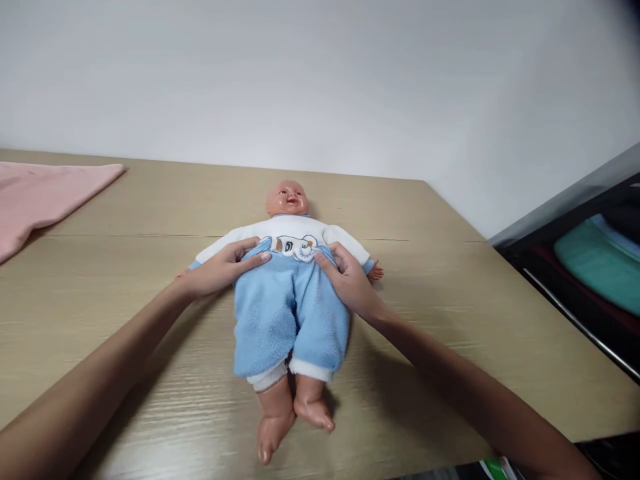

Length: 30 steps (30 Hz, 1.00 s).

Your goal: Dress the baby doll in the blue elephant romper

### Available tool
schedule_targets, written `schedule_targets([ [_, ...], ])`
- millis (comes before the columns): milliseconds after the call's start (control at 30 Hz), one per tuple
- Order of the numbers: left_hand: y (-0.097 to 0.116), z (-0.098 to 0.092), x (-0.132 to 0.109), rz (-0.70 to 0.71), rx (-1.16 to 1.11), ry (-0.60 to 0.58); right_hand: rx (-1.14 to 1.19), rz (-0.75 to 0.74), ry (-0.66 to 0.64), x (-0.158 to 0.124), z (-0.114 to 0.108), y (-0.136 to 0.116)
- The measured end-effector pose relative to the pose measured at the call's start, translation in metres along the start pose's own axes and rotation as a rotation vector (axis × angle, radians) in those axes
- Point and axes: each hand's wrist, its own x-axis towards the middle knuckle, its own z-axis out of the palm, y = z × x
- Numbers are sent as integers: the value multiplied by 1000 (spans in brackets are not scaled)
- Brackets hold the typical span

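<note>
On its back on the table lies a baby doll [287,198], its head toward the wall and its bare feet toward me. It wears a white top [250,233] with an embroidered animal on the front and fluffy blue trousers [265,313] with white cuffs. My left hand [227,265] pinches the trousers' waistband at the doll's waist, thumb on top. On the other side my right hand [349,277] grips the same waistband between thumb and fingers. Parts of the fingers on both hands are hidden behind the cloth.
A pink cloth [45,197] lies flat at the left of the wooden table [165,413]. Behind the table rises a pale wall [250,87]. Past the right edge is a dark open container [565,293] with a green item [600,260] in it.
</note>
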Motion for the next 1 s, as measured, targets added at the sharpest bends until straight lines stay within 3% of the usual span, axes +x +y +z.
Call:
schedule_targets([
  [67, -1, -2, 1, -2, 19, -21, -122, -61, 72, 1, -2, 1],
  [167, -2, 0, 0, 141, 182, 106, -222, -111, 131, 1, -5, -2],
  [233, -3, 2, 1, 192, 240, 157, -176, -65, 97, 4, -7, -1],
  [500, -11, 3, 27, 20, 52, 163, 1, 163, -79, 36, -9, 17],
  [633, -28, -3, 21, 101, 78, 163, -4, 151, -146, 27, -28, 20],
  [800, -44, -22, -7, 209, 108, -49, -82, 43, -390, 0, -65, 27],
  [900, -42, -28, -20, 143, 211, -161, -201, -23, -472, -10, -75, 31],
  [1000, -41, -24, -23, 31, 206, -174, -210, -3, -538, -16, -73, 30],
])
